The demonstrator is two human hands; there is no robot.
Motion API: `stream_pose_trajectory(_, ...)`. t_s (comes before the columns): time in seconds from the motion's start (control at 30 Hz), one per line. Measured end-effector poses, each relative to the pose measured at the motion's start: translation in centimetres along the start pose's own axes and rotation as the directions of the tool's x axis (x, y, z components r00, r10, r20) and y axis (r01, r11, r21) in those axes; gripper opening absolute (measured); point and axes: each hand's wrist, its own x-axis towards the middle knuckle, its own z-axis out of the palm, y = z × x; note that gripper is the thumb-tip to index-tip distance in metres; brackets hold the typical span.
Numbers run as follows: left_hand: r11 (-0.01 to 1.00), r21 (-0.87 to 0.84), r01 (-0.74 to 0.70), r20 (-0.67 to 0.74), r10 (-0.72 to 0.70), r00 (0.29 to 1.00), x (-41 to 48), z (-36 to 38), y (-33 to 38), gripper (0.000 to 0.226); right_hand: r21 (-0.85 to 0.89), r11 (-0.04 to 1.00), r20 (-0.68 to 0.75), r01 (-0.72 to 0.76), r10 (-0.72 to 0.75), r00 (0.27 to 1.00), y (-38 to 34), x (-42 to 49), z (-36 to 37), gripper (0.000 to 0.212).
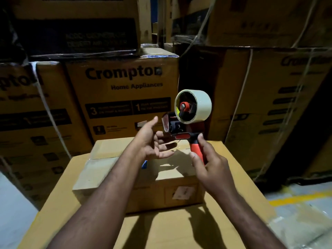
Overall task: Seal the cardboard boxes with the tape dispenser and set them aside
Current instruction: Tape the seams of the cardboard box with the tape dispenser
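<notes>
Tape dispenser (190, 119) held above small cardboard box (125, 177), gripped at its red handle by right hand (208, 164).
Left hand (152, 141) loose-fingered, empty, just beside dispenser's front; box atop larger carton (161, 230); Crompton cartons (124, 90) stacked close behind.

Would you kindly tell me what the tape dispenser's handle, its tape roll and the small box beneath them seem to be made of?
The tape dispenser handle looks like moulded plastic, red and black, with a slight sheen. The tape roll is probably thin plastic film, pale and glossy. The small box is cardboard, matte brown, with folded flaps.
</notes>
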Motion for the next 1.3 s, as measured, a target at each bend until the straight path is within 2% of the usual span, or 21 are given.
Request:
stream_pose_trajectory(0.17, 0.994, -0.005, 0.107, 0.077, -0.106, 0.991, 2.8, 5.0, 0.9, 0.025, -0.061, 0.998, -0.088, -0.014, 0.009, 0.996, 1.4, 0.4, -2.5, 0.06)
stream_pose_trajectory(0.3, 0.991, 0.084, 0.109, 0.172, -0.122, 0.977, 4.2, 7.2, 2.3, 0.023, -0.052, 0.997, -0.16, -0.062, 0.053, 0.986, 1.9, 0.9, -3.7, 0.058)
stream_pose_trajectory(0.47, 0.946, 0.321, 0.042, 0.162, -0.099, 0.982, 5.7, 8.1, 4.2, 0.009, -0.051, 0.993, -0.215, -0.102, 0.089, 0.972, 2.1, 1.3, -4.2, 0.063)
stream_pose_trajectory(0.57, 0.902, 0.432, -0.022, 0.147, -0.047, 0.988, 6.9, 8.4, 4.5, 0.012, -0.077, 0.99, -0.2, -0.121, 0.104, 0.974, 2.2, 1.2, -3.8, 0.063)
stream_pose_trajectory(0.67, 0.899, 0.438, -0.009, 0.155, -0.066, 0.986, 7.8, 8.5, 4.1, 0.015, -0.086, 0.987, -0.209, -0.137, 0.117, 0.971, 2.2, 0.9, -3.0, 0.062)
stream_pose_trajectory(0.77, 0.932, 0.36, 0.034, 0.191, -0.109, 0.975, 8.5, 8.4, 3.3, 0.023, -0.073, 0.983, -0.231, -0.169, 0.148, 0.962, 2.3, 1.0, -2.7, 0.063)
stream_pose_trajectory(0.87, 0.973, 0.216, 0.084, 0.222, -0.133, 0.966, 9.1, 8.3, 2.9, 0.02, -0.043, 0.98, -0.248, -0.192, 0.176, 0.953, 2.3, 1.0, -2.5, 0.063)
stream_pose_trajectory(0.93, 0.988, 0.118, 0.096, 0.242, -0.123, 0.963, 9.4, 8.0, 2.9, 0.018, -0.014, 0.977, -0.259, -0.214, 0.203, 0.944, 2.3, 1.1, -2.4, 0.064)
stream_pose_trajectory(1.0, 0.993, 0.089, 0.077, 0.28, -0.1, 0.955, 9.9, 7.5, 3.0, 0.028, 0.0, 0.973, -0.263, -0.23, 0.222, 0.939, 2.4, 1.3, -2.4, 0.067)
stream_pose_trajectory(1.13, 0.984, 0.17, 0.06, 0.286, -0.107, 0.952, 10.6, 7.4, 3.4, 0.027, -0.024, 0.971, -0.248, -0.236, 0.223, 0.943, 2.4, 1.2, -2.4, 0.067)
stream_pose_trajectory(1.23, 0.941, 0.336, 0.024, 0.269, -0.121, 0.956, 10.9, 7.8, 3.3, 0.019, -0.035, 0.972, -0.231, -0.233, 0.219, 0.948, 2.1, 1.2, -2.2, 0.065)
stream_pose_trajectory(1.3, 0.889, 0.453, -0.061, 0.272, -0.072, 0.96, 11.5, 7.6, 3.4, 0.018, -0.072, 0.971, -0.212, -0.226, 0.207, 0.955, 2.0, 1.4, -2.2, 0.064)
